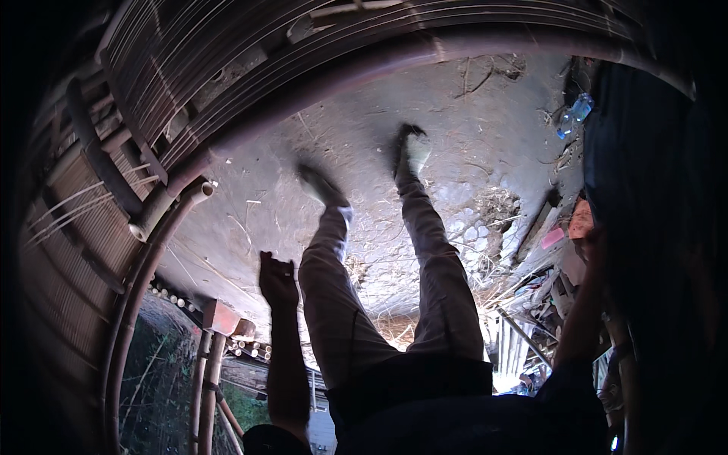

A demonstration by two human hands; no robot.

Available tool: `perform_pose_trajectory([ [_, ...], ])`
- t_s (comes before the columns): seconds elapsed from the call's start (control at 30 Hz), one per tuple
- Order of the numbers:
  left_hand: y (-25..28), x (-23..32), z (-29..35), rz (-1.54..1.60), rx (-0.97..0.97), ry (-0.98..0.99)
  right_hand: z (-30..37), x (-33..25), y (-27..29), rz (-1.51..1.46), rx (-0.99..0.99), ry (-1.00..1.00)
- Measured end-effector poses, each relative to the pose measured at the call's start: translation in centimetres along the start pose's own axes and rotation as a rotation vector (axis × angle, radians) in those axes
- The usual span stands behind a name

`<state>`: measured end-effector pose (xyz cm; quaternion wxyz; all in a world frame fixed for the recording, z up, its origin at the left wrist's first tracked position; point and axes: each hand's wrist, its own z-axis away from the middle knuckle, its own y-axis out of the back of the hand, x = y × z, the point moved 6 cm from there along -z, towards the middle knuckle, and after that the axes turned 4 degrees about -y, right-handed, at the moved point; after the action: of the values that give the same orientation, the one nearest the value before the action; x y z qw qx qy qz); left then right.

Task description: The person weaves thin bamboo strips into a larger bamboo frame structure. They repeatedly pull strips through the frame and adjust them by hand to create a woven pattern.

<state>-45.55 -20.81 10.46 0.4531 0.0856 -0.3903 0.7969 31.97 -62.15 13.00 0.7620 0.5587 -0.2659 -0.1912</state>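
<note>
I log a packed-earth floor, dusty and strewn with straw, edged at left by a curved bamboo pole and slatted bamboo wall. A clear plastic bottle lies at the floor's far right corner. My left hand hangs empty, fingers loosely curled, beside grey trouser legs. My right hand is shadowed; its grip I cannot tell.

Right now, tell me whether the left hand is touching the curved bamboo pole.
Apart. The head view shows bare ground between the left hand and the curved bamboo pole.
</note>
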Motion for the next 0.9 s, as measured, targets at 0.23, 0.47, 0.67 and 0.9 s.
perform_pose_trajectory([
  [0.23, 0.4, 13.1, -10.6, -1.637, 0.36, -0.474, -12.7, -7.7, 5.5, -0.466, 0.247, -0.645],
  [0.47, -7.4, 20.8, -28.2, -2.096, -0.025, -1.045, -25.3, -59.6, 11.5, -0.651, 0.374, 0.14],
  [0.67, -6.1, 21.8, -33.9, -2.229, -0.292, -0.556, -23.1, -92.0, 11.5, -0.502, -0.215, 0.058],
  [0.9, 2.3, 20.8, -41.1, -1.986, -0.391, -0.238, -20.0, -105.1, 14.4, -0.364, -0.131, 0.552],
])
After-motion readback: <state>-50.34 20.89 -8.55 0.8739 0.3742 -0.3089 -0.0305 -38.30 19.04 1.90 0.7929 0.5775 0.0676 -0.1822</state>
